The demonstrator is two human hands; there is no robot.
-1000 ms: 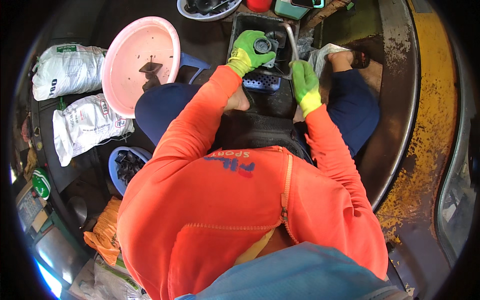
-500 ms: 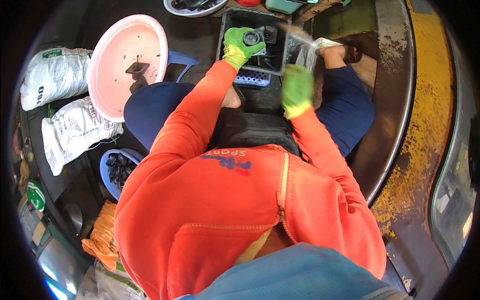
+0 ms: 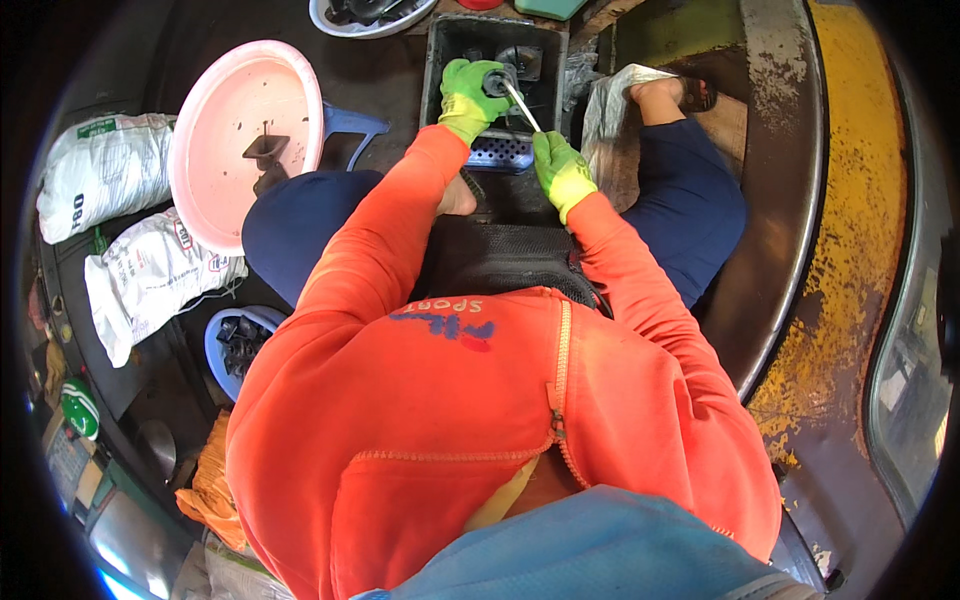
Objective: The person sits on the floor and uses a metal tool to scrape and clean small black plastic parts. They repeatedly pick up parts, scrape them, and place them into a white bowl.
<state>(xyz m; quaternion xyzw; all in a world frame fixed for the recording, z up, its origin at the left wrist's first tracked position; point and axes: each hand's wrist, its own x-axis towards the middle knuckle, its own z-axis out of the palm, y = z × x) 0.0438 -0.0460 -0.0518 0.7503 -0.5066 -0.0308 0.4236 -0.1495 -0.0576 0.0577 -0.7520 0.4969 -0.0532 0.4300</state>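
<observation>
My left hand (image 3: pixel 470 98), in a green and yellow glove, grips a dark part with a round ringed end (image 3: pixel 495 82) over a black rectangular crate (image 3: pixel 434 95). My right hand (image 3: pixel 562 168), gloved the same way, is closed round a thin, pale, rod-like tool (image 3: pixel 524 108). The tool's far end meets the dark part beside my left fingers; its tip is too small to make out. Other black parts (image 3: pixel 522 62) lie in the crate. Under the crate's near edge is a blue perforated basket (image 3: pixel 500 154).
A pink basin (image 3: pixel 183 150) holding a dark square part (image 3: pixel 266 149) stands at the left, by white sacks (image 3: pixel 105 175). Bowls of black pieces stand at lower left (image 3: pixel 215 345) and far top (image 3: pixel 325 20). A rusty yellow metal edge (image 3: pixel 845 230) runs along the right.
My right hand, blurred before, has moved slightly left and down, and its tool now touches the dark part. My left hand has turned the part, whose round face pointed up.
</observation>
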